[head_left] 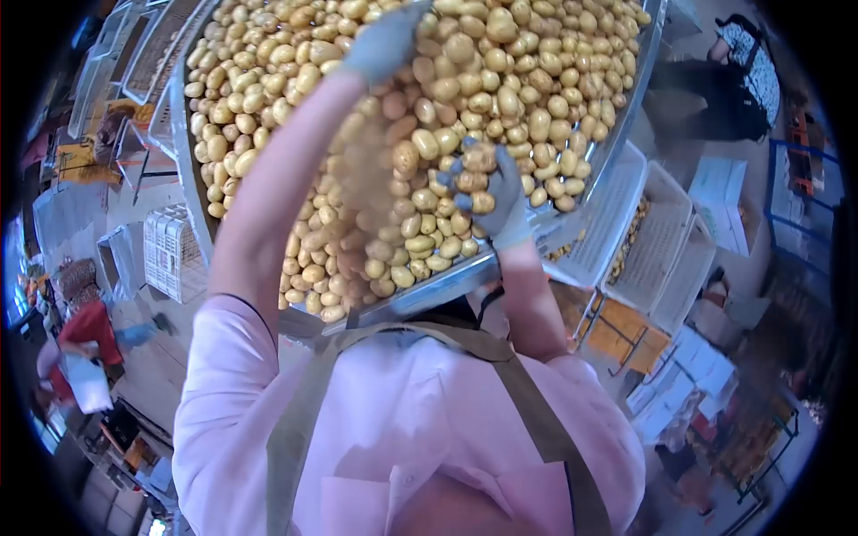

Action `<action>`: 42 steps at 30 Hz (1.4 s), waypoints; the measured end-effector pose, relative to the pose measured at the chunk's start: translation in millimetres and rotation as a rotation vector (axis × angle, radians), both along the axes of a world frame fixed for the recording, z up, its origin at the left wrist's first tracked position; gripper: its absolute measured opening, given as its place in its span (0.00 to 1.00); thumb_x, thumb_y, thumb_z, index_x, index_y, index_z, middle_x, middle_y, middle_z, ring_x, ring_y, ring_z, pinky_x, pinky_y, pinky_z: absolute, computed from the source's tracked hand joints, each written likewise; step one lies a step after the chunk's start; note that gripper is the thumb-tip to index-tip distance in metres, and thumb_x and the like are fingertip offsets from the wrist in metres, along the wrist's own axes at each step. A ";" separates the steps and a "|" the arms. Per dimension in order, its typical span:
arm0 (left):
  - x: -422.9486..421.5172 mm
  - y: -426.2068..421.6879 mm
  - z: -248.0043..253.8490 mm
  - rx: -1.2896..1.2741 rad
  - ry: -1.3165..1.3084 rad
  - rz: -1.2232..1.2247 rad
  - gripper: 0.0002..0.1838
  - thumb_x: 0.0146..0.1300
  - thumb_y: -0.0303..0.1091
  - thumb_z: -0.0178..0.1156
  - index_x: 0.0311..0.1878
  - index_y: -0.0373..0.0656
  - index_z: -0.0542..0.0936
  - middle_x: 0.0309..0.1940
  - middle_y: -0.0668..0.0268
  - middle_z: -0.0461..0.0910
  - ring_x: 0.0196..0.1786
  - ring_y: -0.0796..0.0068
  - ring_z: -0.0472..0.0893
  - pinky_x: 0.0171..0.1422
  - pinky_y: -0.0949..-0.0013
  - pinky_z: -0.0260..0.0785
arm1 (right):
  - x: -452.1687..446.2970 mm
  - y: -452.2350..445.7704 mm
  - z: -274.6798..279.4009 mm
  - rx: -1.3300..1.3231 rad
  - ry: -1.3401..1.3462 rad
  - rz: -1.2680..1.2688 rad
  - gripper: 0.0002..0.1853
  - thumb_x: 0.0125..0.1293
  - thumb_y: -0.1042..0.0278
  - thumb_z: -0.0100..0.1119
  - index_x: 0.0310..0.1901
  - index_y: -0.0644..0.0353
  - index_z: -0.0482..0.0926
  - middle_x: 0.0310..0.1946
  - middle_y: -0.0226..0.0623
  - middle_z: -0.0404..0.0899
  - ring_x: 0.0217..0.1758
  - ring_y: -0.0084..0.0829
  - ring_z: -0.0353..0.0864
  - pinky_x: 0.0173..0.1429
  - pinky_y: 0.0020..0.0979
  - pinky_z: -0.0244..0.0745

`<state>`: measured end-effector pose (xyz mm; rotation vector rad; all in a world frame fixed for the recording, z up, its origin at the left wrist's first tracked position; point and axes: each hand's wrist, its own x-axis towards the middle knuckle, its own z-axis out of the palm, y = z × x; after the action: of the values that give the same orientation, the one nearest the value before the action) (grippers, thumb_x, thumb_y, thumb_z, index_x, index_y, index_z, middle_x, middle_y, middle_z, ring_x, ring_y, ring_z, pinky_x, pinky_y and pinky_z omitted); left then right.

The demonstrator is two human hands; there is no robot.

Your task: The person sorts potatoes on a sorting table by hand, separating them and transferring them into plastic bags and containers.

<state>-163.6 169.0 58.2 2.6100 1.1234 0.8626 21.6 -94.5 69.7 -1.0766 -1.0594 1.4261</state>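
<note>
Many small yellow potatoes (277, 80) fill a metal-sided sorting table (630, 116). My left hand (386, 43), in a grey glove, reaches over the heap to its far part; its fingers are blurred and partly out of sight at the top edge. Nearer my body, my right hand (508, 201), also gloved, is turned up with its fingers curled round a few brownish potatoes (480, 159). A brownish blur hangs over the potatoes between my arms.
White plastic crates (657, 246) stand to the right, some with small potatoes inside. A white slatted crate (170, 252) is on the floor at left. Stacked trays stand at upper left. Other people are around: one at upper right (751, 67), another in red (94, 335) at left.
</note>
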 end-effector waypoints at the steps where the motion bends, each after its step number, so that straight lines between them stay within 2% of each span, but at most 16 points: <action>1: 0.1 29.8 -18.5 0.132 0.159 -0.048 0.22 0.68 0.34 0.58 0.65 0.43 0.73 0.55 0.53 0.79 0.54 0.57 0.81 0.60 0.62 0.75 | 1.6 3.9 3.5 -0.043 0.105 0.010 0.21 0.68 0.78 0.55 0.63 0.63 0.69 0.53 0.39 0.80 0.61 0.36 0.82 0.49 0.26 0.83; 2: 4.0 47.7 -25.4 0.265 0.311 -0.104 0.24 0.70 0.35 0.53 0.68 0.43 0.72 0.56 0.48 0.78 0.59 0.54 0.78 0.65 0.61 0.72 | 2.8 6.8 -9.0 0.176 -0.229 0.049 0.21 0.70 0.76 0.54 0.64 0.62 0.68 0.56 0.41 0.79 0.62 0.39 0.81 0.50 0.28 0.83; 6: 22.9 79.5 -30.6 -0.087 0.470 -0.020 0.19 0.71 0.32 0.45 0.62 0.44 0.74 0.53 0.46 0.77 0.58 0.47 0.77 0.61 0.55 0.72 | 12.5 17.2 -11.2 -0.363 1.091 -0.015 0.24 0.75 0.73 0.48 0.71 0.61 0.59 0.67 0.48 0.71 0.66 0.49 0.77 0.54 0.40 0.82; 9: 18.1 46.2 13.8 -0.175 0.451 -0.082 0.19 0.68 0.32 0.50 0.62 0.46 0.75 0.49 0.48 0.76 0.54 0.46 0.77 0.57 0.54 0.72 | 11.0 16.5 -4.5 -0.084 0.298 0.034 0.25 0.81 0.57 0.35 0.73 0.59 0.57 0.71 0.52 0.65 0.71 0.57 0.70 0.60 0.49 0.81; 11: 16.6 40.4 19.0 -0.125 0.475 -0.129 0.19 0.65 0.32 0.55 0.60 0.46 0.76 0.49 0.48 0.77 0.53 0.47 0.78 0.56 0.53 0.72 | 12.7 14.4 -3.7 -0.332 1.188 -0.057 0.29 0.81 0.48 0.29 0.75 0.58 0.56 0.73 0.53 0.63 0.73 0.59 0.66 0.64 0.51 0.79; 13: 25.7 49.8 21.0 -0.661 0.277 -0.032 0.20 0.60 0.30 0.59 0.57 0.45 0.77 0.46 0.49 0.79 0.51 0.47 0.79 0.56 0.53 0.72 | 11.6 12.9 -9.0 -0.328 1.166 -0.083 0.32 0.80 0.43 0.26 0.76 0.56 0.55 0.73 0.53 0.61 0.73 0.60 0.66 0.65 0.52 0.78; 14: 20.5 48.1 21.9 -0.139 0.505 -0.188 0.18 0.61 0.26 0.59 0.55 0.42 0.77 0.44 0.54 0.81 0.50 0.54 0.81 0.55 0.58 0.74 | 10.4 11.6 -10.2 -0.329 1.152 -0.087 0.34 0.80 0.40 0.24 0.76 0.55 0.55 0.73 0.54 0.61 0.73 0.61 0.65 0.66 0.53 0.77; 17: 13.1 51.7 11.0 -0.312 0.163 0.022 0.19 0.60 0.24 0.61 0.55 0.42 0.77 0.48 0.56 0.82 0.54 0.59 0.81 0.59 0.59 0.74 | 9.6 9.2 -1.3 -0.030 0.072 0.022 0.31 0.80 0.42 0.34 0.75 0.54 0.58 0.71 0.53 0.65 0.72 0.54 0.68 0.69 0.53 0.74; 20: -1.4 5.0 18.7 -0.556 -0.523 0.193 0.24 0.66 0.33 0.61 0.65 0.47 0.73 0.61 0.52 0.77 0.59 0.52 0.79 0.68 0.53 0.69 | 6.7 3.9 -1.8 -0.146 0.817 -0.014 0.27 0.81 0.53 0.38 0.73 0.60 0.58 0.72 0.54 0.63 0.75 0.53 0.65 0.75 0.51 0.67; 21: -6.8 -19.3 26.7 -0.605 -0.568 0.171 0.21 0.66 0.30 0.63 0.62 0.40 0.74 0.50 0.61 0.80 0.44 0.72 0.82 0.50 0.69 0.79 | 4.1 2.0 -3.9 -0.250 1.373 -0.045 0.25 0.82 0.58 0.38 0.72 0.64 0.58 0.74 0.54 0.61 0.76 0.54 0.63 0.77 0.50 0.64; 25: 23.9 -167.5 38.4 -0.675 -0.625 -0.013 0.15 0.68 0.29 0.63 0.56 0.41 0.77 0.42 0.68 0.78 0.45 0.76 0.78 0.52 0.71 0.75 | -6.9 -12.6 -8.9 0.219 -0.395 -0.136 0.26 0.74 0.67 0.55 0.68 0.67 0.61 0.67 0.50 0.71 0.66 0.41 0.76 0.70 0.40 0.74; 28: 27.2 -217.7 47.8 -0.760 -0.778 0.153 0.13 0.71 0.30 0.59 0.56 0.42 0.77 0.43 0.66 0.77 0.43 0.75 0.80 0.47 0.72 0.76 | -24.0 -27.2 5.3 0.196 -0.381 -0.243 0.35 0.62 0.73 0.71 0.67 0.68 0.64 0.61 0.43 0.79 0.59 0.33 0.82 0.63 0.32 0.78; 33: -10.7 -244.6 55.3 -0.978 -0.923 0.196 0.15 0.76 0.36 0.56 0.61 0.43 0.76 0.46 0.70 0.79 0.46 0.83 0.77 0.46 0.77 0.73 | -41.7 -61.1 46.8 -0.176 0.873 -0.150 0.24 0.73 0.67 0.58 0.64 0.68 0.63 0.65 0.50 0.72 0.65 0.46 0.77 0.63 0.48 0.80; 39: -41.1 -280.6 58.9 -1.071 -0.861 0.048 0.20 0.59 0.14 0.59 0.55 0.35 0.74 0.39 0.64 0.75 0.42 0.77 0.76 0.48 0.73 0.74 | -52.3 -101.8 53.9 -0.152 0.453 -0.175 0.29 0.75 0.51 0.49 0.68 0.60 0.59 0.67 0.48 0.70 0.65 0.46 0.77 0.56 0.47 0.84; 41: -40.8 -301.9 80.0 -0.701 -0.414 0.052 0.13 0.67 0.23 0.59 0.54 0.35 0.73 0.41 0.67 0.75 0.41 0.79 0.76 0.48 0.74 0.73 | -40.7 -124.3 42.5 -0.160 0.526 -0.123 0.37 0.75 0.37 0.33 0.74 0.57 0.55 0.73 0.50 0.63 0.69 0.52 0.72 0.52 0.48 0.83; 42: -32.6 -312.0 95.1 -1.299 -0.990 0.234 0.12 0.77 0.38 0.53 0.50 0.39 0.73 0.36 0.71 0.73 0.35 0.84 0.73 0.39 0.79 0.69 | -34.5 -135.8 41.4 -0.167 0.560 -0.100 0.42 0.76 0.29 0.25 0.77 0.56 0.53 0.75 0.50 0.60 0.71 0.54 0.69 0.50 0.49 0.83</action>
<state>-196.3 -143.0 153.3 0.8409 1.0613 0.8312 -12.9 -230.3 111.1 -0.7583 -0.4863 1.6241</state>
